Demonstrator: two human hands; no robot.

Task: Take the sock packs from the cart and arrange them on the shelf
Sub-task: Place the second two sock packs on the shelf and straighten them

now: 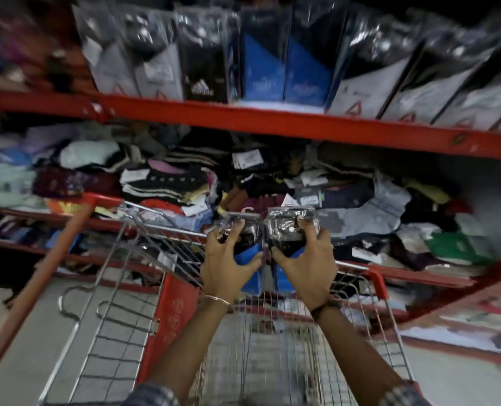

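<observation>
right now both hands are gripping sock packs above the cart (184, 288). the left hand (228, 266) is clasping a pack (243, 241) with fingers curled over its shiny plastic front and thumb pressing the blue card part lower down. the right hand (303, 266) is doing likewise with a second pack (287, 230), fingers spread across the clear wrap, thumb lying on the dark lower part. the two packs are sitting side by side, just about touching at their inner edges, both upright and facing the camera, with black socks up top and blue card below. they are hovering over the far rim of the wire cart, in front of the middle shelf (419, 276), not resting on anything. a thin bangle (215, 298) is circling the left wrist and a dark band (324, 307) the right one. behind the hands, a loose heap of clothes (184, 183) and tagged items is spilling across the middle shelf. above it, on the top shelf (272, 118), a row of packs (287, 57) is standing upright: grey ones at the left, a black one, two blue ones in the middle, and more grey-and-black ones leaning off to the right. the picture is blurring toward the edges, so small print is not readable.
</observation>
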